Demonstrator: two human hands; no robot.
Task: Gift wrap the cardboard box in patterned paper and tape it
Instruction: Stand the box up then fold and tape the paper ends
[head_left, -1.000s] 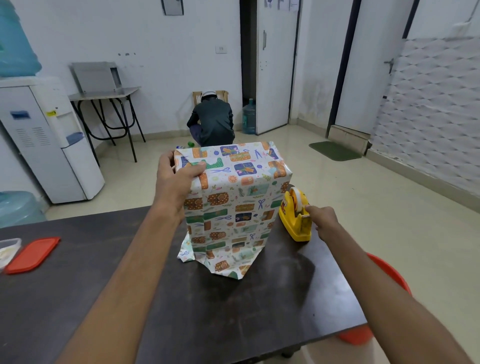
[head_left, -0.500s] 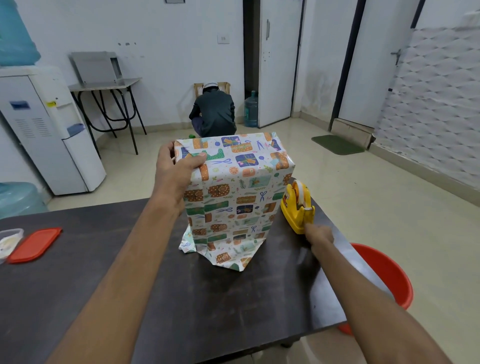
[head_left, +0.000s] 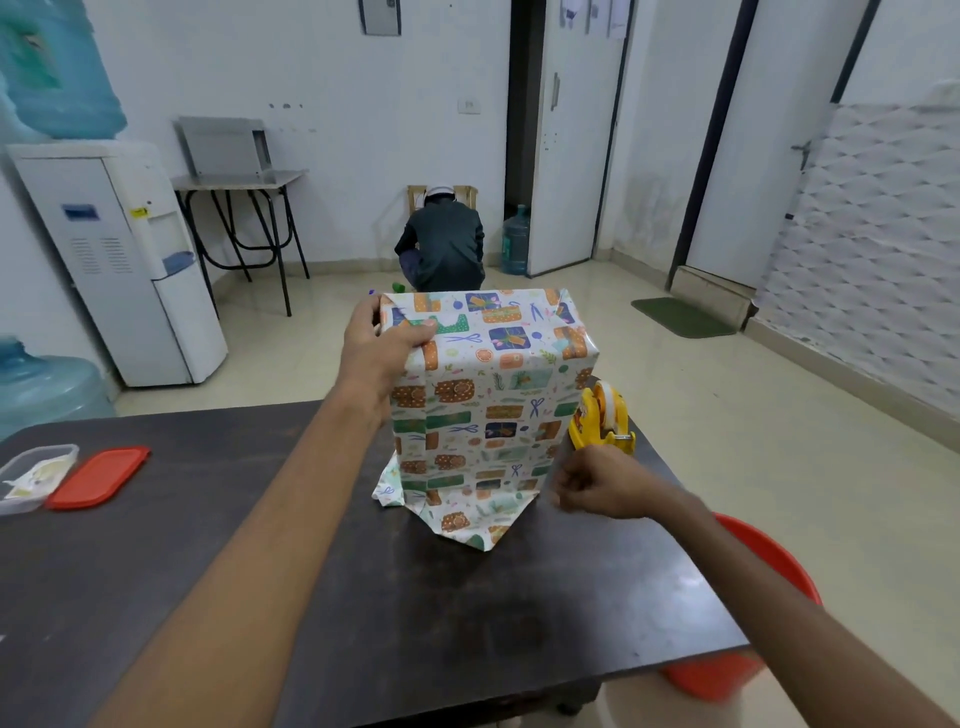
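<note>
Since 1 s ago right hand (head_left: 597, 483) has left tape dispenser (head_left: 600, 423), fingers curled, can't tell if pinching tape; left hand (head_left: 382, 345) grips box (head_left: 498, 395) top. Taping likely next.

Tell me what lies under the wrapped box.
Loose patterned paper fans out from under the box onto the dark table. Whether anything else lies beneath is hidden; the cardboard itself is covered.

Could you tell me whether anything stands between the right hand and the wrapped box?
Nothing visible does. The right hand hangs beside the wrapped box, low on its right edge, only bare table between. The tape dispenser sits beyond the hand; the left hand grips the top left corner.
</note>
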